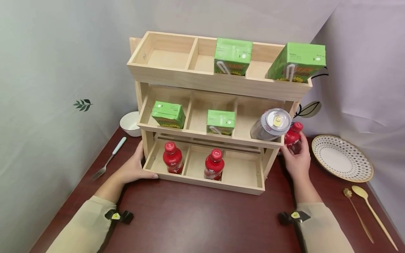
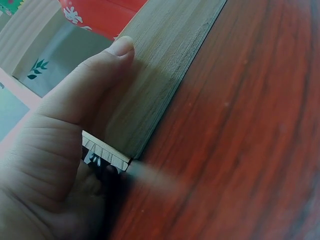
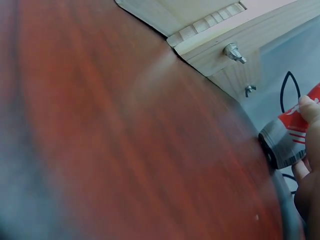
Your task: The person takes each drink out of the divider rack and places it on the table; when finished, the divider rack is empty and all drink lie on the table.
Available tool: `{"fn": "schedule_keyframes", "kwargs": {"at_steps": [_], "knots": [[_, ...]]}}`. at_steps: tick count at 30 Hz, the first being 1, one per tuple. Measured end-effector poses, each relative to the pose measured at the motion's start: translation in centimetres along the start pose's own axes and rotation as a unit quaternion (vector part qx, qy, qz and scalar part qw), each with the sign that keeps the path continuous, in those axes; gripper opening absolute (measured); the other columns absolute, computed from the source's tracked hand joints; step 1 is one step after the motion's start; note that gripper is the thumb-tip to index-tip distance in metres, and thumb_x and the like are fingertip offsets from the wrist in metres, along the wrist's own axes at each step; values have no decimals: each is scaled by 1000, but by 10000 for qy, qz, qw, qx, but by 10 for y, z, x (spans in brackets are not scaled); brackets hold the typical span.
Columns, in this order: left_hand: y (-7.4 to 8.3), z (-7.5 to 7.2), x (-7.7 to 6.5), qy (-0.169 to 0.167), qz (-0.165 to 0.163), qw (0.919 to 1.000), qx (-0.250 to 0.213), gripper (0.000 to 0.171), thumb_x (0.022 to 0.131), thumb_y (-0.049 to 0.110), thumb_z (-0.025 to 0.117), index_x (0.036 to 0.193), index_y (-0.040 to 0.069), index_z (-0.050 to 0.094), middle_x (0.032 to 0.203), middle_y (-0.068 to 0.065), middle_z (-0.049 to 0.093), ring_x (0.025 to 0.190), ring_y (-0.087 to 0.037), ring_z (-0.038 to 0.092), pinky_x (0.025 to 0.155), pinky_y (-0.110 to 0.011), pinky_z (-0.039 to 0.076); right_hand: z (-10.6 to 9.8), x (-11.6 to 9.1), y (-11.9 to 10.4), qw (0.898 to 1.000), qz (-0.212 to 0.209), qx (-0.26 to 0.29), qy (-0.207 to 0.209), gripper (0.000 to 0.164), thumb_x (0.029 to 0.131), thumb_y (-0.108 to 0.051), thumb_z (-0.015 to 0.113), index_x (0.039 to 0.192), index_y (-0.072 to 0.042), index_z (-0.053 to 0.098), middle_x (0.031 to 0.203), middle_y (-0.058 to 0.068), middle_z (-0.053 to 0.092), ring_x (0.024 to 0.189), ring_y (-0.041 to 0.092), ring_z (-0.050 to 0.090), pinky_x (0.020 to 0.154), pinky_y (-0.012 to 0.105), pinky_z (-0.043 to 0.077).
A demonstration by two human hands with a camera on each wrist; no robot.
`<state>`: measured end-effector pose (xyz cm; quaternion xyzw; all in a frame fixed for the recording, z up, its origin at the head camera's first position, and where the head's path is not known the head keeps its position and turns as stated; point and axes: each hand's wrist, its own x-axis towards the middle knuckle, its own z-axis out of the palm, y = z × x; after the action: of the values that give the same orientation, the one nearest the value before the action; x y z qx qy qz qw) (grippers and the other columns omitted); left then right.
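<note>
A three-tier wooden rack [image 1: 190,80] stands on the table. My left hand [image 1: 134,169] holds its lower left corner, the thumb [image 2: 107,62] lying along the front board of the bottom tray. Beyond the rack's right side, my right hand [image 1: 298,160] grips a small red bottle [image 1: 292,136]; its grey lower part shows in the right wrist view, tilted close over the table. Two similar red bottles, one on the left [image 1: 173,160] and one in the middle [image 1: 214,165], stand in the bottom tray. A silver can [image 1: 271,124] sits at the middle tier's right end.
Green drink cartons stand in the top tier [image 1: 232,56] and the middle tier [image 1: 168,114]. To the left are a white bowl [image 1: 130,124] and a fork [image 1: 109,160]. A dotted plate [image 1: 341,158] and two gold utensils, one a spoon [image 1: 360,192], lie at right.
</note>
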<state>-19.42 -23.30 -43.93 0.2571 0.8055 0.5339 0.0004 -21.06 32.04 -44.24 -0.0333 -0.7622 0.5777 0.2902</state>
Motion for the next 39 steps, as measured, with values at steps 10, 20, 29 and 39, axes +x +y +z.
{"fn": "schedule_keyframes", "kwargs": {"at_steps": [10,20,29,39], "knots": [[0,-4,-3,112,-312,9992,227,120,53,12,96,149,5,25,143,-16,41,127,-31,42,98,-18,34,18,15,5,9993,29,385,-6,75,83,-1,71,148,-21,38,130,18,55,109,14,58,95,31,46],[-6,1,1,-6,-258,9997,-41,124,54,9,95,152,6,19,147,-17,35,130,-32,38,100,-19,33,16,19,5,9994,-82,251,-234,75,86,-5,69,149,-25,34,133,20,53,116,17,55,98,31,44],[-6,2,2,14,-244,9997,-95,126,53,8,95,152,7,18,148,-17,34,131,-32,37,100,-19,32,11,22,10,9989,-122,353,-272,77,85,-3,70,150,-22,33,141,19,48,127,22,48,102,33,40],[-6,1,3,20,-221,9997,-33,127,53,8,95,153,6,17,148,-17,33,131,-33,36,100,-18,32,10,25,17,9982,-50,549,-215,79,83,0,70,150,-18,33,143,17,46,130,22,46,102,31,39]]}}
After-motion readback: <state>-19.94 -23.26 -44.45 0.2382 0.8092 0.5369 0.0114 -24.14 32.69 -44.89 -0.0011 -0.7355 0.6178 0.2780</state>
